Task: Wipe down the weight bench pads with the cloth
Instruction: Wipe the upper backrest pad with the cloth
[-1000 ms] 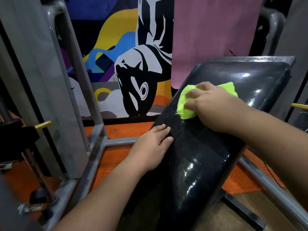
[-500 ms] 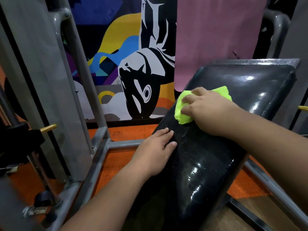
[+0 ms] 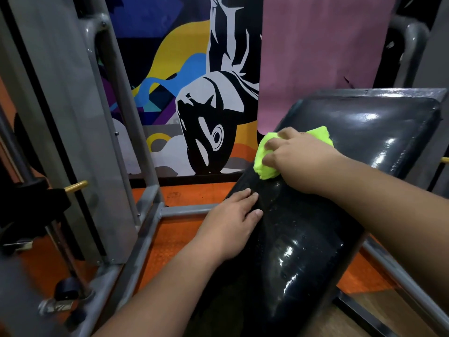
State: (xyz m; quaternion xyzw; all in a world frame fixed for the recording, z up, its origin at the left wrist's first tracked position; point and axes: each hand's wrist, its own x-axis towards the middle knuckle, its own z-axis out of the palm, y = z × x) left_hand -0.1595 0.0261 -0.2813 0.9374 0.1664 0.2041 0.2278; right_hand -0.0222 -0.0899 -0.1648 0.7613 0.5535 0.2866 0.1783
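The right hand (image 3: 298,159) grips a bunched neon-green microfibre cloth (image 3: 264,164), fingers curled over it, and presses it against the left edge of the black vinyl bench pad (image 3: 303,239). The cloth sits about midway up the pad, where the near section meets the raised far section (image 3: 379,127); part of it shows beyond the knuckles. The left hand (image 3: 230,227) lies flat on the pad's left side below the cloth, fingers straight and together, holding nothing. The two hands are near each other but apart. The pad surface is glossy with small specks, possibly droplets. A grey steel frame (image 3: 150,215) stands on the orange floor (image 3: 175,239) to the left, before a painted mural (image 3: 194,105).
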